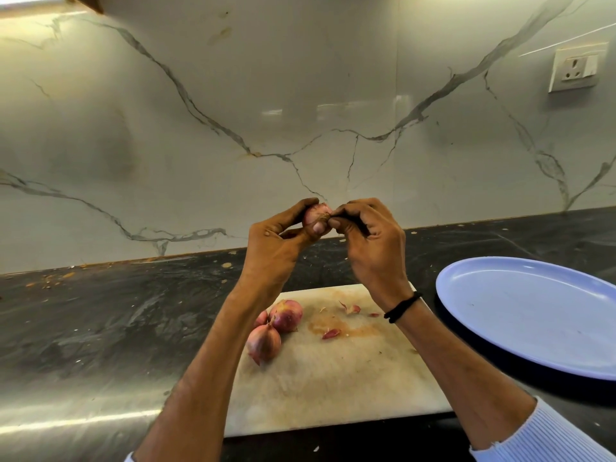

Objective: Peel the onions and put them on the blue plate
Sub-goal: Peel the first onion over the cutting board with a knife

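White marble backsplash (300, 95) with grey veining stands behind the cutting board (333, 388). A black stone countertop (100, 321) carries the board; orange crumbs and specks lie along its back edge, beyond the board to the left. The board is pale, stained orange-brown near its centre, and lies flat.

The blue plate (533, 315) sits on the countertop just right of the board, with nothing on it.

Both forearms reach over the board. The left hand (276, 248) is raised above the board's far edge, fingers and thumb curled round the held onion (316, 213). The right hand (370, 248) meets it from the right, thumb and forefinger pinched on the fibrous tip of that same onion, remaining fingers curled. The held onion is in the air, well clear of the plate.

Three onions (285, 315), skins on, lie touching one another on the board's left part, beside the left forearm.

A white wall socket (574, 70) is mounted high on the backsplash, above and right of the board.

A black wristband (401, 306) circles the right wrist over the board's right edge.

Peel scraps (331, 334), small and reddish, lie on the board's stained centre.
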`<state>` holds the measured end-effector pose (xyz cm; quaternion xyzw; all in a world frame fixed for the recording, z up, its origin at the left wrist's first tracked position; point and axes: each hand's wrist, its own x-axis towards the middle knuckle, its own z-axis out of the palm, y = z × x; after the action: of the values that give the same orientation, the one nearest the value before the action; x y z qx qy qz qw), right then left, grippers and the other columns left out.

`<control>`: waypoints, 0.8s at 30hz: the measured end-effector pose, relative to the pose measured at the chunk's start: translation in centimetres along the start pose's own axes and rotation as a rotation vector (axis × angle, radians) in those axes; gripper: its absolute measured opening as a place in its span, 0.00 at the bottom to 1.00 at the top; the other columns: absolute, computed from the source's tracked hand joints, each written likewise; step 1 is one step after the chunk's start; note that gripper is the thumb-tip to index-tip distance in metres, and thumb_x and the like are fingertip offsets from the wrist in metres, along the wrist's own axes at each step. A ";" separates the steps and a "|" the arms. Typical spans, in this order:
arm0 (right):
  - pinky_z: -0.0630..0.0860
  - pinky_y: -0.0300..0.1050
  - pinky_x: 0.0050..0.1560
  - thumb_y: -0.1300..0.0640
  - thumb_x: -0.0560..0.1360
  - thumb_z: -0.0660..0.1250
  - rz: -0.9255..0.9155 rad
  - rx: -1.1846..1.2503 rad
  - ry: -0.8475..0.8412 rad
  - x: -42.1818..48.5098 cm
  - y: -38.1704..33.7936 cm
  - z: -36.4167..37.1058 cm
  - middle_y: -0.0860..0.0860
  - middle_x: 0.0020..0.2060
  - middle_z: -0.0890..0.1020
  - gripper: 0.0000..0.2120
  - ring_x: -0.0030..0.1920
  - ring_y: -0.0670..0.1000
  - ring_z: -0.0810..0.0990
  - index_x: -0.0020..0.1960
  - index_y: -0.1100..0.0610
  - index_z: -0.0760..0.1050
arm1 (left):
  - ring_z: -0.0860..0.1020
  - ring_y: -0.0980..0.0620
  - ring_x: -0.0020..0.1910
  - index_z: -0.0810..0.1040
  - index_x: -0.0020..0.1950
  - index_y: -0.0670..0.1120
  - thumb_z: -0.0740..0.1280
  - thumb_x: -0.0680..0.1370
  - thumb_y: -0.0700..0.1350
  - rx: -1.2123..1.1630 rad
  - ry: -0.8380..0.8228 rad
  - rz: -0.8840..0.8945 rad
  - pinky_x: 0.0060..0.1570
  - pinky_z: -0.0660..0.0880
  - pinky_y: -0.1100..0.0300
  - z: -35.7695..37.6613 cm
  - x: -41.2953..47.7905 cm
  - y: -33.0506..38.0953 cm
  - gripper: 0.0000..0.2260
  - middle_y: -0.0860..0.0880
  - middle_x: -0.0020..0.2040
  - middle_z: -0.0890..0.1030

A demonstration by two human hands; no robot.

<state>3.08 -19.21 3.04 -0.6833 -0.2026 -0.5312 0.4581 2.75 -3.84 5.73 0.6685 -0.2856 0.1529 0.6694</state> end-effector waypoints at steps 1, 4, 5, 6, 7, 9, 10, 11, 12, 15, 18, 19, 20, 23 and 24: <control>0.79 0.37 0.48 0.65 0.76 0.71 0.006 0.001 -0.008 0.0 0.0 0.1 0.54 0.47 0.79 0.03 0.47 0.47 0.78 0.50 0.64 0.80 | 0.82 0.63 0.54 0.79 0.62 0.50 0.73 0.69 0.43 0.002 -0.006 0.005 0.50 0.77 0.70 0.0 0.0 0.0 0.21 0.61 0.50 0.84; 0.75 0.31 0.47 0.66 0.77 0.68 -0.016 -0.049 -0.039 -0.1 0.1 0.3 0.54 0.47 0.78 0.03 0.46 0.45 0.76 0.50 0.65 0.79 | 0.82 0.60 0.56 0.80 0.62 0.49 0.73 0.69 0.43 -0.003 -0.024 0.009 0.52 0.77 0.68 -0.1 0.0 -0.2 0.20 0.61 0.50 0.85; 0.73 0.29 0.48 0.66 0.77 0.66 -0.028 -0.083 -0.042 -0.2 0.1 0.3 0.55 0.46 0.78 0.04 0.46 0.44 0.74 0.50 0.65 0.79 | 0.82 0.59 0.56 0.80 0.62 0.49 0.73 0.70 0.43 -0.011 -0.031 0.006 0.53 0.77 0.67 -0.1 0.1 -0.3 0.20 0.60 0.51 0.85; 0.72 0.27 0.48 0.66 0.77 0.65 -0.040 -0.121 -0.039 -0.2 0.1 0.3 0.55 0.46 0.77 0.04 0.46 0.43 0.73 0.49 0.65 0.78 | 0.82 0.59 0.56 0.80 0.62 0.49 0.72 0.70 0.43 -0.024 -0.039 0.000 0.53 0.78 0.66 -0.1 0.1 -0.3 0.20 0.60 0.51 0.86; 0.70 0.25 0.48 0.67 0.76 0.64 -0.050 -0.152 -0.033 -0.2 0.1 0.3 0.56 0.46 0.77 0.04 0.46 0.43 0.72 0.49 0.66 0.78 | 0.83 0.58 0.56 0.80 0.61 0.48 0.72 0.70 0.43 -0.041 -0.045 -0.010 0.54 0.78 0.65 0.0 0.0 -0.4 0.19 0.59 0.50 0.86; 0.68 0.25 0.48 0.68 0.76 0.63 -0.057 -0.176 -0.027 -0.2 0.0 0.4 0.57 0.45 0.77 0.04 0.46 0.42 0.71 0.48 0.66 0.77 | 0.83 0.54 0.57 0.79 0.62 0.47 0.70 0.71 0.44 -0.079 -0.050 -0.047 0.56 0.80 0.61 0.2 0.0 -0.6 0.19 0.56 0.52 0.86; 0.69 0.26 0.48 0.68 0.76 0.63 -0.053 -0.172 -0.029 -0.3 0.0 0.4 0.56 0.45 0.77 0.05 0.45 0.43 0.71 0.48 0.66 0.77 | 0.83 0.52 0.57 0.79 0.63 0.47 0.70 0.72 0.44 -0.095 -0.053 -0.066 0.57 0.80 0.59 0.2 0.0 -0.7 0.19 0.53 0.53 0.86; 0.70 0.27 0.48 0.68 0.76 0.63 -0.032 -0.152 -0.034 -0.3 -0.1 0.5 0.55 0.45 0.77 0.05 0.44 0.44 0.72 0.49 0.65 0.76 | 0.83 0.50 0.58 0.79 0.63 0.46 0.69 0.72 0.44 -0.114 -0.054 -0.081 0.58 0.80 0.58 0.2 0.0 -0.7 0.19 0.51 0.55 0.85; 0.72 0.30 0.47 0.69 0.77 0.62 0.013 -0.112 -0.044 -0.3 -0.1 0.5 0.54 0.44 0.77 0.05 0.44 0.46 0.73 0.49 0.64 0.76 | 0.83 0.49 0.58 0.79 0.63 0.45 0.68 0.73 0.44 -0.146 -0.048 -0.098 0.58 0.80 0.56 0.3 0.0 -0.7 0.18 0.49 0.56 0.85; 0.78 0.37 0.44 0.70 0.79 0.61 0.208 0.056 -0.097 -0.2 -0.4 0.2 0.54 0.44 0.78 0.08 0.43 0.48 0.79 0.50 0.59 0.73 | 0.82 0.46 0.59 0.79 0.62 0.43 0.66 0.75 0.43 -0.274 0.009 -0.153 0.57 0.80 0.55 0.1 0.4 -0.5 0.16 0.47 0.57 0.84; 0.80 0.38 0.50 0.70 0.79 0.63 0.251 0.127 -0.113 -0.2 -0.7 0.1 0.54 0.49 0.80 0.10 0.49 0.47 0.81 0.55 0.57 0.74 | 0.82 0.46 0.58 0.80 0.59 0.43 0.62 0.80 0.38 -0.313 0.040 -0.158 0.54 0.81 0.56 -0.1 0.6 -0.3 0.11 0.49 0.54 0.85; 0.80 0.39 0.53 0.69 0.79 0.64 0.241 0.122 -0.115 -0.2 -0.8 0.1 0.54 0.51 0.80 0.12 0.51 0.47 0.81 0.59 0.57 0.74 | 0.82 0.46 0.59 0.80 0.59 0.44 0.61 0.81 0.37 -0.313 0.039 -0.158 0.54 0.81 0.57 -0.2 0.6 -0.4 0.11 0.50 0.55 0.85; 0.79 0.39 0.55 0.67 0.79 0.66 0.224 0.112 -0.118 -0.2 -0.9 0.1 0.54 0.53 0.80 0.14 0.53 0.47 0.81 0.62 0.57 0.73 | 0.82 0.46 0.60 0.80 0.59 0.44 0.61 0.81 0.36 -0.309 0.033 -0.157 0.54 0.81 0.57 -0.2 0.6 -0.4 0.12 0.51 0.55 0.85; 0.81 0.41 0.55 0.59 0.77 0.71 0.184 0.102 -0.162 -0.2 -0.8 0.3 0.54 0.57 0.79 0.19 0.56 0.47 0.80 0.67 0.56 0.72 | 0.81 0.47 0.61 0.80 0.61 0.44 0.61 0.81 0.35 -0.286 0.011 -0.134 0.56 0.80 0.57 -0.2 0.4 -0.4 0.13 0.50 0.57 0.84; 0.81 0.44 0.54 0.56 0.77 0.72 0.186 0.102 -0.187 -0.3 -0.8 0.3 0.54 0.58 0.78 0.21 0.56 0.47 0.80 0.67 0.56 0.72 | 0.81 0.47 0.61 0.79 0.62 0.44 0.62 0.80 0.34 -0.282 0.008 -0.117 0.56 0.80 0.57 -0.3 0.3 -0.4 0.13 0.50 0.57 0.84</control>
<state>2.55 -18.50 3.11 -0.7213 -0.2069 -0.4096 0.5188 3.28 -3.66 5.60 0.5828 -0.2619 0.0746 0.7656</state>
